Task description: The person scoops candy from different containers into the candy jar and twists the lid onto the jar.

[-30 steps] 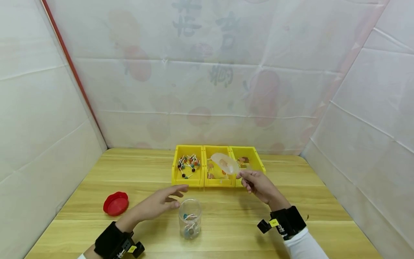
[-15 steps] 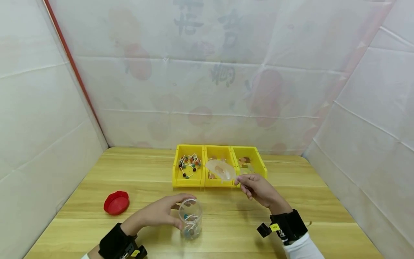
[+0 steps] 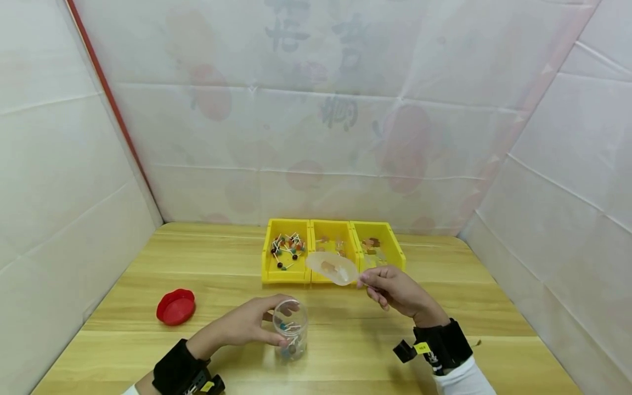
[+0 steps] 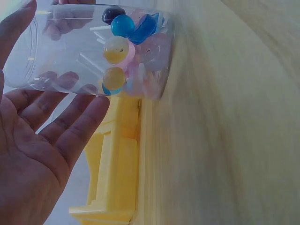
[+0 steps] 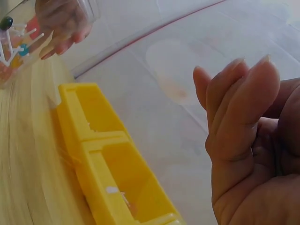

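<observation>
The left hand [image 3: 247,326] grips the clear jar [image 3: 290,328] standing on the tabletop [image 3: 345,351] with some lollipops [image 4: 117,47] already inside, while the right hand [image 3: 395,291] pinches a clear scoop [image 3: 332,267] above the yellow bins [image 3: 269,258], where more remain.

Right hand [image 5: 253,140] at the right, fingers curled together, translucent scoop [image 5: 171,70] beyond its fingertips, yellow bins [image 5: 117,173] in a row on the wooden desk [image 5: 28,159], another hand [image 5: 61,21] gripping a clear jar [image 5: 18,42] at top left
</observation>
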The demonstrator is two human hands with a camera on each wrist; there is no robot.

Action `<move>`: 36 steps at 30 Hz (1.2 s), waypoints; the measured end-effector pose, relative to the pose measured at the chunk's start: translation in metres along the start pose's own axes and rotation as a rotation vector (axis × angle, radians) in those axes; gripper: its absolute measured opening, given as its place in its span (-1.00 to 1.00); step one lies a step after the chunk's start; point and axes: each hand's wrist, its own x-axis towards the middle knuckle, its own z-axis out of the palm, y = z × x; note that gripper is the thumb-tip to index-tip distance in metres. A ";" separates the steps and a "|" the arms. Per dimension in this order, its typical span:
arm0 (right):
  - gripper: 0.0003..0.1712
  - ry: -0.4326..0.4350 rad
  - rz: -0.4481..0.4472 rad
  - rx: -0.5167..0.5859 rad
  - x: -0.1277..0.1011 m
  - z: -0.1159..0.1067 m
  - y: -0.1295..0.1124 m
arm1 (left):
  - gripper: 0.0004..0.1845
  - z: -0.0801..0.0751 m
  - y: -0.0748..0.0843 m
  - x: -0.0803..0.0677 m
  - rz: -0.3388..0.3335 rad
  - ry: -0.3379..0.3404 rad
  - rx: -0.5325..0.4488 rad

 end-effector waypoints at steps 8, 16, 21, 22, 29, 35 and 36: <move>-0.61 -0.059 -0.019 -0.013 -0.002 0.006 -0.005 | -0.30 0.000 -0.001 0.001 0.006 -0.004 -0.027; -0.62 -0.156 0.022 -0.028 0.003 0.010 -0.021 | -0.29 0.000 -0.002 0.001 0.013 -0.002 -0.021; -0.62 -0.205 0.032 -0.042 0.004 0.012 -0.026 | -0.31 0.001 -0.001 0.002 0.013 0.005 -0.031; -0.61 -0.209 0.040 -0.038 0.003 0.012 -0.027 | -0.31 0.001 -0.001 0.003 0.011 0.005 -0.031; -0.64 -0.261 0.104 -0.018 0.002 0.012 -0.030 | -0.29 0.000 -0.001 0.003 -0.007 0.002 -0.037; -0.63 -0.303 0.145 -0.056 0.004 0.013 -0.038 | -0.33 0.000 -0.002 0.003 -0.019 0.011 -0.027; -0.63 -0.311 0.148 -0.071 0.004 0.013 -0.040 | -0.33 0.000 -0.002 0.003 -0.021 0.010 -0.027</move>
